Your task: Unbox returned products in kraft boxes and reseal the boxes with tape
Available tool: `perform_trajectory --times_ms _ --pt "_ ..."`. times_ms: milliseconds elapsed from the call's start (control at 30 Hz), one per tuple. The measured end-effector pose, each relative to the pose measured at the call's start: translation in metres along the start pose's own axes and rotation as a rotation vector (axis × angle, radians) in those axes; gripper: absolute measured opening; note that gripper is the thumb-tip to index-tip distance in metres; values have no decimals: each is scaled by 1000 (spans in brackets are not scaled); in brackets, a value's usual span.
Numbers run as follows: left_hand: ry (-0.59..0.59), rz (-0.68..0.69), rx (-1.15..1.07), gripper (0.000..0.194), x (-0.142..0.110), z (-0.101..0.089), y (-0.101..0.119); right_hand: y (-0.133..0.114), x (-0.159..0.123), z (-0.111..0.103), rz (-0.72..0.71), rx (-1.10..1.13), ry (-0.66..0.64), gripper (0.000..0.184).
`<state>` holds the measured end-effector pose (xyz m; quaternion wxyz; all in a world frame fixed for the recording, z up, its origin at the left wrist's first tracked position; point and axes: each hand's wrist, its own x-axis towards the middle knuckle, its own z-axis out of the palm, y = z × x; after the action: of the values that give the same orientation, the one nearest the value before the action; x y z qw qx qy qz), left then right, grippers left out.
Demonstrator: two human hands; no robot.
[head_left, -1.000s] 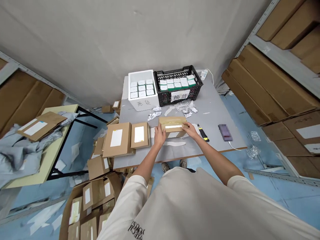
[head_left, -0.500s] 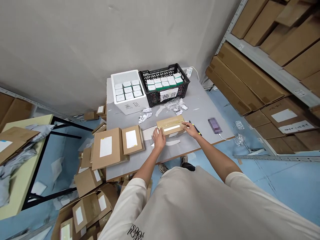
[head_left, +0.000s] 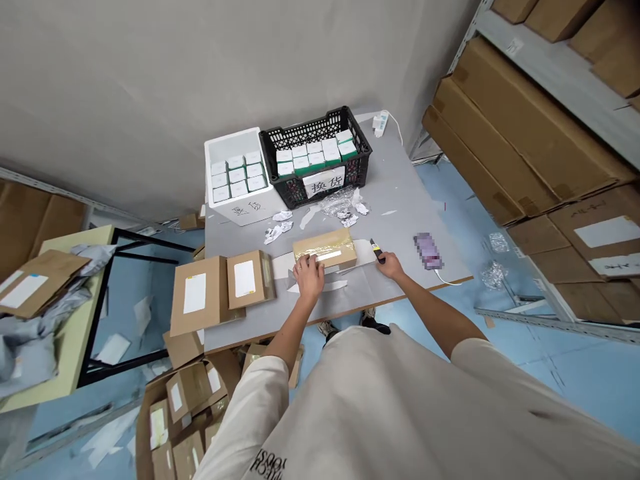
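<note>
At the far left, a pale side table [head_left: 70,360] bears a flat carton [head_left: 45,283] and grey bags [head_left: 30,363], too jumbled to count. To the right on the floor stands an open bin carton [head_left: 144,427] holding at least five parcels [head_left: 187,393], several with white labels. On the grey table [head_left: 400,200], at its near left, two labelled boxes stand side by side: a large box [head_left: 180,293] and, to its right, a small box [head_left: 245,279]. Beyond them, at the far left, a white foam bin [head_left: 235,211] contains nine packs [head_left: 237,175] in three rows of three. Just beside it, a black crate [head_left: 360,175] contains ten packs [head_left: 316,161] with green sides, in two rows of five; one sign [head_left: 324,182] is fixed to its near wall. Crumpled paper [head_left: 275,231] and clear wrap [head_left: 337,202] lie in front of both. One taped box [head_left: 340,248] lies at the near middle of the table; the person's left hand [head_left: 309,277] rests on its left end, fingers unclenched and laid over it. Just right of this box, the right hand [head_left: 390,265] has its fingers closed around one knife [head_left: 376,250], black and yellow. Farther right lies one phone [head_left: 427,250], blurred, with a white cable [head_left: 447,283]; a shelf [head_left: 565,67] of cartons [head_left: 530,133] stands at the right.
</note>
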<state>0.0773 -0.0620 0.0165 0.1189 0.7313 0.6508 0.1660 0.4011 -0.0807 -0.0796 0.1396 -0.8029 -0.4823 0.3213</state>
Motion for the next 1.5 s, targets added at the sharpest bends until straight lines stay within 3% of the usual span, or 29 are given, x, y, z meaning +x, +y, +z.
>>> perform_trajectory --times_ms 167,433,667,800,933,1067,1200,1333,1500 --pt "39 -39 60 38 2 10 17 12 11 -4 -9 -255 -106 35" --pt "6 -10 83 38 5 16 30 19 21 -8 -111 -330 -157 32" --pt "15 37 53 41 6 20 23 25 23 -29 11 -99 -173 53" --pt "47 52 29 42 2 23 19 15 26 -52 90 169 -107 38" --pt "50 75 -7 44 -3 25 12 -21 29 -78 77 527 -103 21" --pt "50 120 -23 46 -10 24 1 -74 28 -97 -123 588 -75 25" --pt "24 158 -9 46 -16 17 -10 -128 16 -101 -424 370 -111 34" --pt "-9 200 -35 47 -21 8 -21 -176 -1 -89 -737 4 -177 33" --pt "-40 241 -68 51 -26 4 -32 -217 -14 -63 -832 -347 -282 35"
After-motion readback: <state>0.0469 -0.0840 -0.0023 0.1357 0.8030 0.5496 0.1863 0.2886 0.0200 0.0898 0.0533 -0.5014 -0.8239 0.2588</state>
